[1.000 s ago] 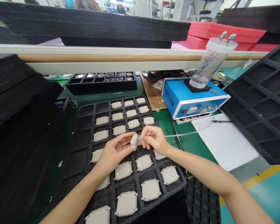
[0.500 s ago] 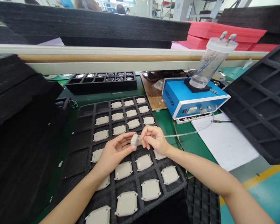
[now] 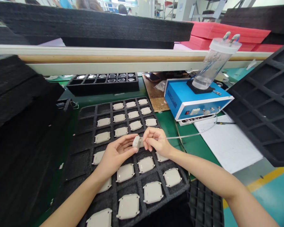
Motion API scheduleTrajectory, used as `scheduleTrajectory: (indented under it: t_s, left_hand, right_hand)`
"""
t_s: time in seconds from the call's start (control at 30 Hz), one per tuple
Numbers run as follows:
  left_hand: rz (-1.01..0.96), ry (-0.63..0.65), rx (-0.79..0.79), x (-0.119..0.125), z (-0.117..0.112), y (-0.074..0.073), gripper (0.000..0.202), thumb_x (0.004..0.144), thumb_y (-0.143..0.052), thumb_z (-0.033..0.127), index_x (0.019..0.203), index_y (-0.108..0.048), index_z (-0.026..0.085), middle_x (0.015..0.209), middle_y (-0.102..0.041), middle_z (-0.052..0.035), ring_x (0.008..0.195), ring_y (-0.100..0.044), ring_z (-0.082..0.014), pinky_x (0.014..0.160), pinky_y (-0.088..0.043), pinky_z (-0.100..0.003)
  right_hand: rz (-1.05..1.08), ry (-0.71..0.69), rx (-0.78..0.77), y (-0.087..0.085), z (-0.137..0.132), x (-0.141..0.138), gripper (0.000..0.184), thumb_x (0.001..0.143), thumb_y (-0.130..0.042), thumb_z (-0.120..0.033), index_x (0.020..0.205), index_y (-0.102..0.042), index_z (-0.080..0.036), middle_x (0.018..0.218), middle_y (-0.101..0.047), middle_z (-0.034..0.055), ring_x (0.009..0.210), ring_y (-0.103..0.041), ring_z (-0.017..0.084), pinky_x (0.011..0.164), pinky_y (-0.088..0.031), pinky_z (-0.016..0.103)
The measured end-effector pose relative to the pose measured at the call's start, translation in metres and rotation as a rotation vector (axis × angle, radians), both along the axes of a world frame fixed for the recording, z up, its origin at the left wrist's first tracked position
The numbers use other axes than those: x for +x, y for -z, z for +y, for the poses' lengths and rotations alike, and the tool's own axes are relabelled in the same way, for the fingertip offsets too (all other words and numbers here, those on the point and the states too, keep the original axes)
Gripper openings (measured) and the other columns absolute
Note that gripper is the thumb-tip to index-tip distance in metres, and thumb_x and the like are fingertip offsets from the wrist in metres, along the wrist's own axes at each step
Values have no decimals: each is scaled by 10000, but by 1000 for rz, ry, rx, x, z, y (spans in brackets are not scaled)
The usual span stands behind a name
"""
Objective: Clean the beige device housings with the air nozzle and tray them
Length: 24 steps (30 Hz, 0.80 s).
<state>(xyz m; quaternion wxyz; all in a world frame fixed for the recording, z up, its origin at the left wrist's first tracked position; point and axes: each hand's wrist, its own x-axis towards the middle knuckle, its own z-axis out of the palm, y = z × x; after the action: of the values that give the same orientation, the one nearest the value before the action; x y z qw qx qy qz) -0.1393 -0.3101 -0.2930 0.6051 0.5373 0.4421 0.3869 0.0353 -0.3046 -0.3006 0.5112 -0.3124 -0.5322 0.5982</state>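
Note:
My left hand holds a small beige plastic housing on edge between its fingertips, above a black foam tray. My right hand is pinched closed at the housing's right side, on the end of a thin clear tube. The tube runs right to a blue box with a clear cylinder on top. Several more beige housings lie flat in the tray's pockets under both hands.
A second black tray with round shiny parts stands at the back. Black foam stacks rise on the left, an open-pocket foam tray leans at the right. White paper lies on the green mat. Red foam sheets sit on the shelf.

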Motion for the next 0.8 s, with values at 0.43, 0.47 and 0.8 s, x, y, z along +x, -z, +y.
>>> scheduleTrajectory:
  t_s: [0.43,0.47,0.8]
  left_hand:
    - [-193,-155,-2,-4,1,-4,396,715,-713,274,1086,-619,172,1105,-674,-87,1064,-608,-254,908,-512,-391]
    - [-203,-193,-10,-6,6,-8,355,761,-663,289,1086,-614,156,1090,-677,-100,1050,-617,-255,886,-525,-399]
    - [389,-530,182,-60,142,-22,198,876,-513,185,1044,-583,107,986,-645,-75,838,-644,-174,754,-538,-356]
  right_hand:
    - [12,188,50,0,-2,2,33,663,-491,-166,654,-522,-158,446,-545,-46,329,-397,50,354,-295,169]
    - [12,190,46,0,-1,2,33,663,-494,-169,653,-523,-158,444,-544,-45,328,-395,51,354,-292,171]
    - [-28,103,11,-1,-2,2,26,643,-499,-184,637,-513,-163,436,-537,-40,328,-395,61,359,-282,180]
